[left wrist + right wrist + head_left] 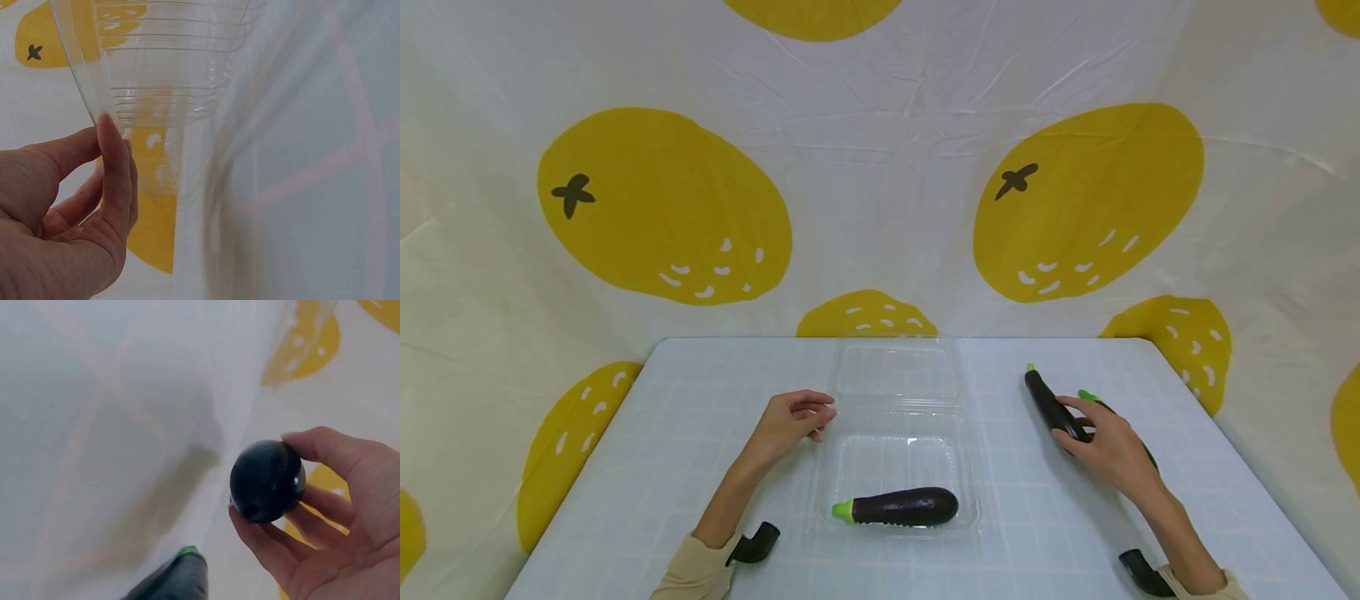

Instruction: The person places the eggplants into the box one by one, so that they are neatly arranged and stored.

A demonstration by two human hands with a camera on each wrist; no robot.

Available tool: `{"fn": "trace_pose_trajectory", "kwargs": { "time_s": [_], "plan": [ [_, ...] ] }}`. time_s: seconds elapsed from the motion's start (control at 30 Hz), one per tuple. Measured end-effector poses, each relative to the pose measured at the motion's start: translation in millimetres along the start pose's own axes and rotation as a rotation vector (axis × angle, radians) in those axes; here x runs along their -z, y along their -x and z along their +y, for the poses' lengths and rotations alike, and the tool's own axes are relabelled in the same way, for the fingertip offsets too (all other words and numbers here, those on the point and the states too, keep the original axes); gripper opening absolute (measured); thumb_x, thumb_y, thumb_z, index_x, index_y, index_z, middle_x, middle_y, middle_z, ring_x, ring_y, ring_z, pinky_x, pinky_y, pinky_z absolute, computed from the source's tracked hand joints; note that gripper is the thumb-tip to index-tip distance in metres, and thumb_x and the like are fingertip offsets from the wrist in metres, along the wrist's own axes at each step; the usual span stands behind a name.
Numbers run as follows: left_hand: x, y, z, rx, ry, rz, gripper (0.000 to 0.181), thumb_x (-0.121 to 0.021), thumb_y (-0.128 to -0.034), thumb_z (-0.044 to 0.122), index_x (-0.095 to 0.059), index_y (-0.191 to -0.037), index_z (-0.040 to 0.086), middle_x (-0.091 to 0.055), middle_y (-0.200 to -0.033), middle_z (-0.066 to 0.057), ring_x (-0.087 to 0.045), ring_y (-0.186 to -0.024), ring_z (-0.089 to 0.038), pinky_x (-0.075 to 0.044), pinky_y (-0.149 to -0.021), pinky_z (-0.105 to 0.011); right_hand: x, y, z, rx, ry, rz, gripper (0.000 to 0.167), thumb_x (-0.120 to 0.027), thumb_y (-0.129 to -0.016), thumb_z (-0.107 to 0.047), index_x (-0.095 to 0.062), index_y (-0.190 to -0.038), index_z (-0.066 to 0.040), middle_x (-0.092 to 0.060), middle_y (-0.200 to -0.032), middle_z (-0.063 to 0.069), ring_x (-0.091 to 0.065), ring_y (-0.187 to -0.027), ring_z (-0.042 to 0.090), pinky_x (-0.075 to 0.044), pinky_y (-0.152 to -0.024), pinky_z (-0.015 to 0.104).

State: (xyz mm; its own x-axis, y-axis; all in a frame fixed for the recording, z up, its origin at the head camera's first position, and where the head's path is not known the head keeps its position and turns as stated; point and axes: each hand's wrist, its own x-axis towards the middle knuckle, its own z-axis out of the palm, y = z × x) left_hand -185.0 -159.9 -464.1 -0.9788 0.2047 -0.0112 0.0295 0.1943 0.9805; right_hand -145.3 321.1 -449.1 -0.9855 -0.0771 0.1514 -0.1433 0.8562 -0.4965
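Observation:
A clear plastic container [973, 467] lies with its lid [895, 371] folded back, and one eggplant [906, 507] lies crosswise in its near part. My left hand [792, 423] pinches the container's left rim between thumb and fingers, as the left wrist view shows at the rim [84, 81]. On the right, my right hand [1105, 442] grips a second eggplant [1047, 402] around its thick end; the right wrist view shows that round dark end [267, 481] between thumb and fingers. A third eggplant [178, 578] lies beside it, partly hidden by my hand in the head view.
The table [700, 375] has a pale checked cloth. Behind it hangs a white sheet [880, 192] with large yellow fruit prints. Black wrist pieces [756, 543] show at both forearms.

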Motion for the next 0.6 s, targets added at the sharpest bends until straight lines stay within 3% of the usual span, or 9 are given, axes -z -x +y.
{"fn": "trace_pose_trajectory", "kwargs": {
  "time_s": [0.33,0.6],
  "plan": [
    [0.3,0.1,-1.1,-0.012,-0.007,0.001,0.034,-0.076,-0.0938,0.009,-0.067,-0.119,-0.013,-0.072,-0.101,-0.024,-0.066,-0.072,-0.025,-0.059,-0.064,-0.026,7,1.6,-20,0.138,-0.066,0.073,0.054,-0.083,-0.089,-0.016,-0.063,-0.137,-0.006,-0.065,-0.128,0.023,-0.069,-0.102,0.037,-0.060,-0.080,0.053],
    [0.2,-0.2,-1.6,-0.005,-0.005,-0.002,0.036,-0.077,-0.0934,0.011,-0.066,-0.119,-0.013,-0.072,-0.099,-0.021,-0.066,-0.071,-0.025,-0.059,-0.064,-0.026,9,5.1,-38,0.213,-0.104,0.090,0.053,-0.085,-0.086,-0.012,-0.065,-0.135,-0.007,-0.067,-0.128,0.019,-0.071,-0.100,0.037,-0.060,-0.079,0.052]
  ]
}}
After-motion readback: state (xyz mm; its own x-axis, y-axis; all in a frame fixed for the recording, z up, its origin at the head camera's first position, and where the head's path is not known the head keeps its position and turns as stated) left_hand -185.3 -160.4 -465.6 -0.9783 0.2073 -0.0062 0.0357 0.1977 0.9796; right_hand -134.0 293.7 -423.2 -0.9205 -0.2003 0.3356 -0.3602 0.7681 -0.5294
